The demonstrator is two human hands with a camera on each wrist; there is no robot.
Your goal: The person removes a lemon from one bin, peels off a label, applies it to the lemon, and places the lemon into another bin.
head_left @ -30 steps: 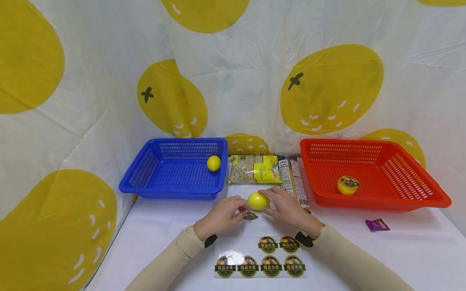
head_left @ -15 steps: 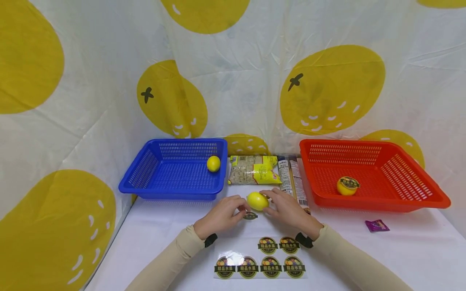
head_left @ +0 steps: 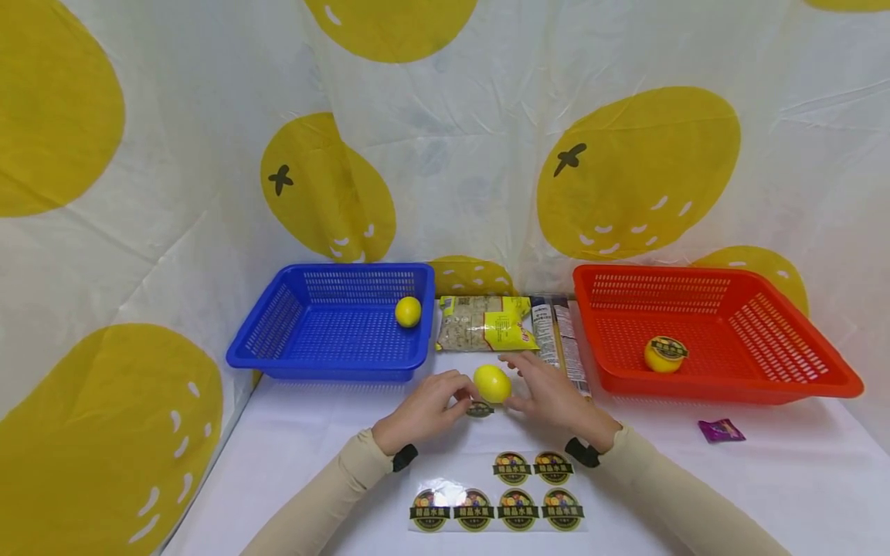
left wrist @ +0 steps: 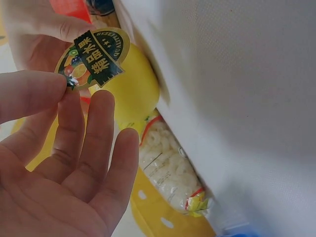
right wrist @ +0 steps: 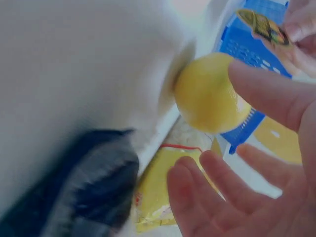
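A yellow lemon [head_left: 492, 384] rests on the white table between the two hands. My left hand [head_left: 434, 405] pinches a round black-and-gold sticker [left wrist: 94, 58] by its edge between thumb and finger, while its other fingers spread loosely. The sticker is held up off the table, beside the lemon but apart from it. My right hand [head_left: 552, 394] is at the lemon's right side with fingers spread; in the right wrist view its thumb [right wrist: 266, 94] overlaps the lemon's edge, and whether it touches I cannot tell. The other right fingers stand clear of the fruit.
A sheet of several stickers [head_left: 497, 494] lies nearest me. A blue basket [head_left: 327, 374] with one lemon [head_left: 408, 312] stands left; a red basket [head_left: 730, 392] with a stickered lemon [head_left: 657, 359] stands right. Behind are a yellow food bag [head_left: 480, 328] and long packets [head_left: 566, 344]; a purple wrapper [head_left: 721, 430] lies right.
My right fingers have loosened and spread away from the lemon. The lemon has turned a little in place. My left hand keeps its pinch on the sticker, almost still.
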